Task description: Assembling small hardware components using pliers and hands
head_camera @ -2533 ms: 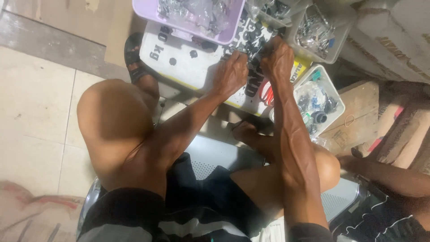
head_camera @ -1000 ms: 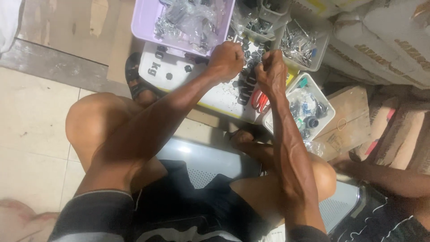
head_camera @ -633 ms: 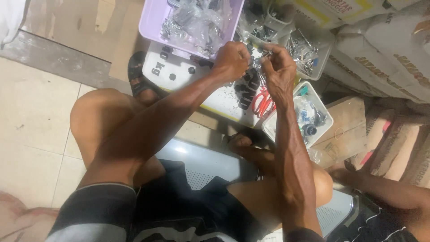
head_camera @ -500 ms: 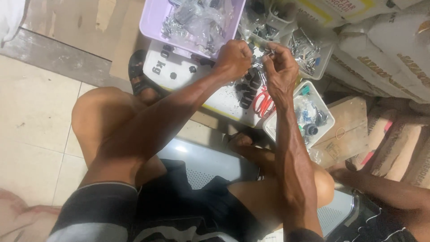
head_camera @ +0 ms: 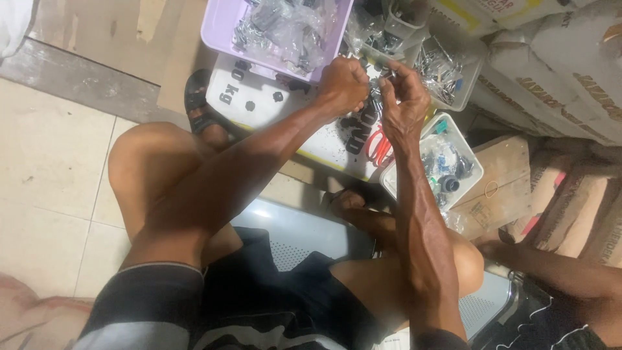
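The person sits on a pale perforated metal seat [head_camera: 304, 233] with both bare arms stretched forward over a flat white printed board [head_camera: 272, 107] that lies on the floor and serves as the landmark here. The left hand [head_camera: 342, 84] is curled into a closed fist above the far edge of that board, and the right hand [head_camera: 405, 97] stands just beside it, fingers bent inward with the tips pinched together. Between the two hands sits a small dark metal part [head_camera: 376, 83], too small to tell its shape or its long axis; both hands seem to be clamped on it, the fingertips of the right meeting the knuckles of the left, so neither hand is clearly nearer. Beyond the board, just past the left hand, sits a lilac plastic tray [head_camera: 223, 32] holding clear bags of small metal pieces. Past the right hand stands a clear plastic tub [head_camera: 463, 87] of shiny metal hardware, and to the board's right side a white rectangular container [head_camera: 472, 174] holds mixed small fittings. Red-handled pliers [head_camera: 379, 146] lie on the board directly under the right wrist. Small black knobs [head_camera: 278, 96] are scattered over the board's face.
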